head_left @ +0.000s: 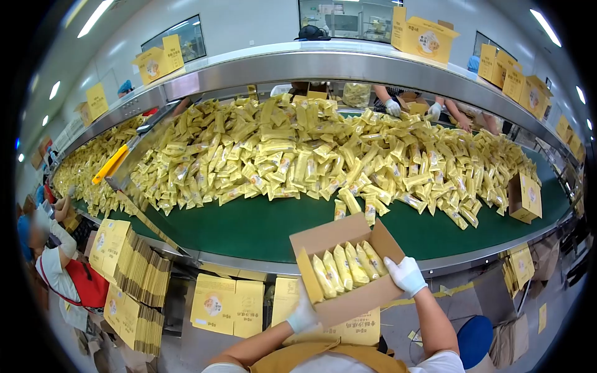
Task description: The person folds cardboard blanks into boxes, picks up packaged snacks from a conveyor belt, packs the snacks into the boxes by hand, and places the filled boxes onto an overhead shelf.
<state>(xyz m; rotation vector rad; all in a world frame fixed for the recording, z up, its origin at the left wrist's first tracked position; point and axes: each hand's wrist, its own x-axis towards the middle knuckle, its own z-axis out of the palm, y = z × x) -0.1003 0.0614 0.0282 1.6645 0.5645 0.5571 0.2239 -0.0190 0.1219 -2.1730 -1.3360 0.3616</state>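
My two white-gloved hands hold an open cardboard box (357, 307) between them, tilted towards me, at the front edge of the green belt. My left hand (303, 314) grips its lower left side, the fingers partly hidden by the box. At the right wall, my right hand (406, 276) has its thumb over the rim. Inside stand several yellow snack packets (343, 266) in a slanted row. Just beyond the box, a few loose packets (370, 210) lie at the edge of a large heap of wrapped packets (298, 149).
The green conveyor belt (416, 239) curves across the view under a metal rail (249, 69). Flattened boxes (134, 267) are stacked at left. Another box (525, 198) stands at the belt's right end. Co-workers' gloved hands (393, 107) are across the belt; a person in red (84, 283) is at left.
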